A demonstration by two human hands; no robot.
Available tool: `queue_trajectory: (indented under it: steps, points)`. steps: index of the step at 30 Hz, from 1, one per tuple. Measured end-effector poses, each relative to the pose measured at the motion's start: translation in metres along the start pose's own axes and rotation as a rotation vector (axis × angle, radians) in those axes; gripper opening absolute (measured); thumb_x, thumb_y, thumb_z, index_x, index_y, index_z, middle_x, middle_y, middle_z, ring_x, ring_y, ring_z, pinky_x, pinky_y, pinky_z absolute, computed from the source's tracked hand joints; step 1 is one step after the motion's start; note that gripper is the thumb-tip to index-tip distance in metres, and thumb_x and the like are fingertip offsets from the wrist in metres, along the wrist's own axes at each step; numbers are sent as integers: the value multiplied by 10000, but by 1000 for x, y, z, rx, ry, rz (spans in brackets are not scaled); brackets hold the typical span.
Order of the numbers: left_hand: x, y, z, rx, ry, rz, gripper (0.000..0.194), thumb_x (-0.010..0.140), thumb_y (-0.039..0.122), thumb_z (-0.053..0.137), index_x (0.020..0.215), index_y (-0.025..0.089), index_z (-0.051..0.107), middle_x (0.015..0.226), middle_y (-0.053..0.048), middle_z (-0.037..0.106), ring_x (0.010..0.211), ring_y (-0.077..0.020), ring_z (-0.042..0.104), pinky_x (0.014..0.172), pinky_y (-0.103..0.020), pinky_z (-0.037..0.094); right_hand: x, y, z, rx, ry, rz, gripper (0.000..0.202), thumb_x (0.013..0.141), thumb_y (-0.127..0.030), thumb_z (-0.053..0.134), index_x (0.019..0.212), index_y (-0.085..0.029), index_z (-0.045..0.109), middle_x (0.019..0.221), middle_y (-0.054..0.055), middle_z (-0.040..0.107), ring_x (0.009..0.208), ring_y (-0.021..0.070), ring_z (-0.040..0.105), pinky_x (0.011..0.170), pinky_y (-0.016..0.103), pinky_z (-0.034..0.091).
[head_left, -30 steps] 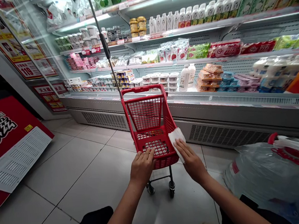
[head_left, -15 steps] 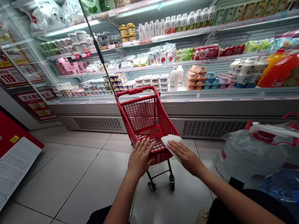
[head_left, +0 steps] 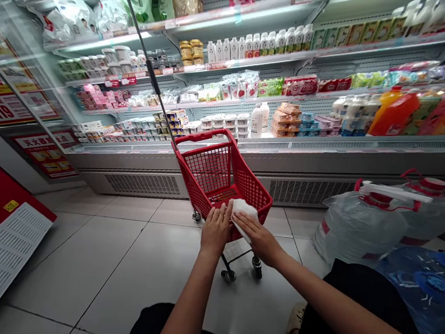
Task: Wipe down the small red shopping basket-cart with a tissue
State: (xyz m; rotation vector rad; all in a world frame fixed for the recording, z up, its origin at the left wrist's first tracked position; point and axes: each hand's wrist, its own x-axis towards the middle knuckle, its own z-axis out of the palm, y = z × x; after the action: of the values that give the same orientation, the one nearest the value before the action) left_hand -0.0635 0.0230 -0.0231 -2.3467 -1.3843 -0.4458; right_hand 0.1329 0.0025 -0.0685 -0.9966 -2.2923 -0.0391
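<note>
A red plastic shopping cart (head_left: pixel 199 195) stands before me on small dark wheels, its near rim toward me. My right hand (head_left: pixel 258 237) presses a folded white cloth (head_left: pixel 245 207) on the middle of that rim, fingers laid over it. Just to the left, my left hand (head_left: pixel 217 230) rests on the same rim with its fingers stretched out flat, the fingertips close beside the cloth. Both hands cover part of the rim. A thin dark pole (head_left: pixel 151 71) rises from the cart's far left corner.
Behind the cart runs a lit refrigerated shelf (head_left: pixel 283 148) stocked with bottles, cups and packs. Large clear water jugs (head_left: pixel 357 225) and blue water bottles (head_left: pixel 434 283) stand at my right. A red cabinet (head_left: pixel 10 208) with a white vent is at the left.
My right hand has slid left along the near rim with the white cloth, from its right corner to the middle. The hands are now close together.
</note>
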Motion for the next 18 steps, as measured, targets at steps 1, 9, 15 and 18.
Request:
queue_trajectory:
  steps: [1, 9, 15, 18]
  points:
    - [1, -5, -3, -15, -4, 16, 771, 1001, 357, 570, 1658, 211, 195, 1540, -131, 548, 1326, -255, 580, 1187, -434, 384, -4, 8, -5, 4, -2, -2, 1022, 708, 73, 324, 1664, -261, 181, 1685, 20, 329, 1579, 171, 201, 1272, 484, 313]
    - [18, -49, 1, -67, -11, 169, 840, 908, 604, 671, 1619, 344, 307, 1646, -73, 410, 1490, -262, 411, 1263, -460, 257, -26, 80, -29, -17, 56, 187, 1004, 725, 48, 337, 1655, -310, 215, 1694, -2, 308, 1574, 166, 219, 1291, 498, 252]
    - [24, -23, 14, -62, 43, 75, 784, 925, 559, 667, 1606, 338, 348, 1578, -105, 495, 1415, -270, 495, 1227, -467, 330, -8, 103, -14, -24, 100, 280, 838, 833, -17, 359, 1634, -256, 303, 1654, 61, 395, 1553, 194, 292, 1268, 509, 302]
    - [25, -7, 16, -63, 52, 43, 813, 919, 571, 667, 1617, 334, 326, 1602, -108, 467, 1422, -279, 488, 1229, -466, 327, -1, 84, -4, -61, 111, 269, 831, 848, -28, 368, 1645, -247, 276, 1648, 65, 405, 1558, 206, 280, 1271, 520, 291]
